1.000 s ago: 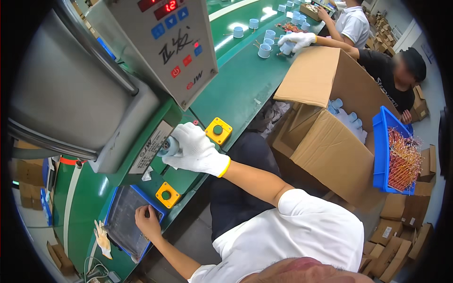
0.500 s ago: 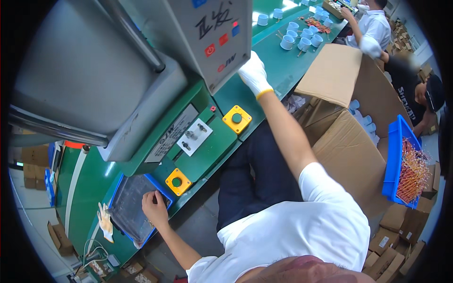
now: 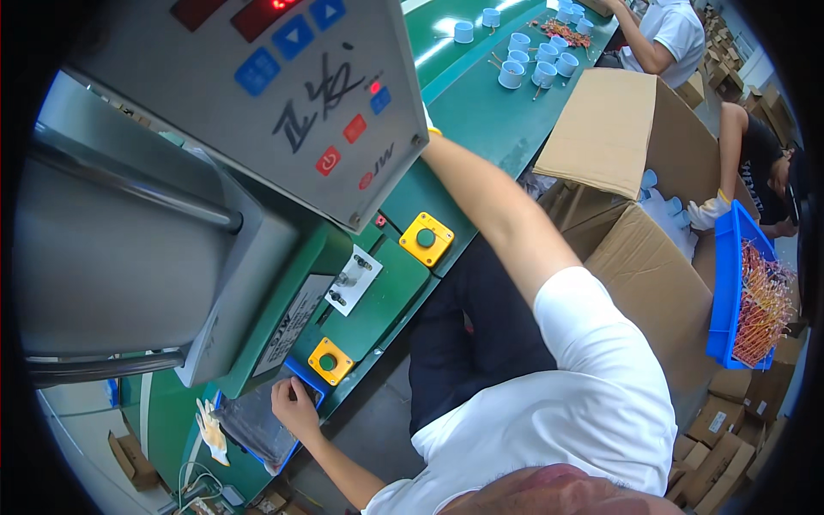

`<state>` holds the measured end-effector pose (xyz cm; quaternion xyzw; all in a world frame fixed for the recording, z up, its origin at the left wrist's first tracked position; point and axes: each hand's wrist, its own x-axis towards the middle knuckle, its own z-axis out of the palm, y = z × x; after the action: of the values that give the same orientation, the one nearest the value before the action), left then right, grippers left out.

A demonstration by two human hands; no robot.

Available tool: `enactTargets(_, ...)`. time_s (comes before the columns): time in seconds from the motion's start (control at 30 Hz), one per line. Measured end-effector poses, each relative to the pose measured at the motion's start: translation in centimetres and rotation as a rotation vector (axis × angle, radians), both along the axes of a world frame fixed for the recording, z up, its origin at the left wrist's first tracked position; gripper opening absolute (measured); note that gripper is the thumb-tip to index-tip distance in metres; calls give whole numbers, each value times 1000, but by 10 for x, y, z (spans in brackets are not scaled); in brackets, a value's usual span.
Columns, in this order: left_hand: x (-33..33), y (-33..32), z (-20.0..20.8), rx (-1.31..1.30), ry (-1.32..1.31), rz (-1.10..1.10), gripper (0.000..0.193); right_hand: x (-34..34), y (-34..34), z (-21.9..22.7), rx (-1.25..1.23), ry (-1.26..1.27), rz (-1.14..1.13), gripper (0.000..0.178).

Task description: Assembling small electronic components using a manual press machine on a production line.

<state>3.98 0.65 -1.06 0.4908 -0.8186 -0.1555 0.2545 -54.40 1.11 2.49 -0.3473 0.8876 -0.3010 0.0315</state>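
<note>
My left hand (image 3: 294, 408) is bare and reaches over the near edge of a blue-rimmed tray (image 3: 273, 436) with a dark bottom. Its fingers are curled, and whatever they may hold is hidden. My right hand (image 3: 431, 125), in a white glove with a yellow cuff, is mostly concealed behind the control panel (image 3: 322, 112) of a grey and green machine. Only the cuff area shows, so its fingers cannot be seen. Between my arms sits a white metal fixture (image 3: 354, 280) with several pins, flanked by two yellow boxes (image 3: 427, 239) with green buttons.
Light-blue cups (image 3: 511, 75) stand on the green bench beyond my right arm. An open carton (image 3: 644, 275) and a blue bin (image 3: 726, 287) of red-orange wired parts are at the right, where a co-worker's gloved hand (image 3: 711, 211) reaches in. A loose glove (image 3: 211, 432) lies left of the tray.
My view has shifted, and the panel now looms larger. My right hand has passed behind the panel. My left hand stays over the tray. A co-worker's gloved hand has come to the blue bin.
</note>
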Motion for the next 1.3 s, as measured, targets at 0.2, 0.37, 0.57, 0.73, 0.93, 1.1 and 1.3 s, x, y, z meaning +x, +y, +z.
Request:
enactTargets(0.2,-2,1,3,32,-2,15,13,-109,66,14,-176,362,12,53)
enactTargets(0.37,-10,3,7,37,-22,44,12,-235,189,37,164,434,-204,56)
enactTargets(0.57,-13,6,7,41,47,46,13,-245,201,16,155,458,-216,74)
enactTargets(0.73,-1,0,-6,16,-8,0,12,-254,191,12,346,422,-338,78)
enactTargets(0.93,19,-13,-17,31,-42,-4,10,-260,185,8,340,341,-341,73)
enactTargets(1.1,15,-13,-16,8,-60,10,10,-263,180,19,376,240,-401,71)
enactTargets(1.3,7,-8,-9,2,-84,16,11,-263,176,21,470,203,-418,69)
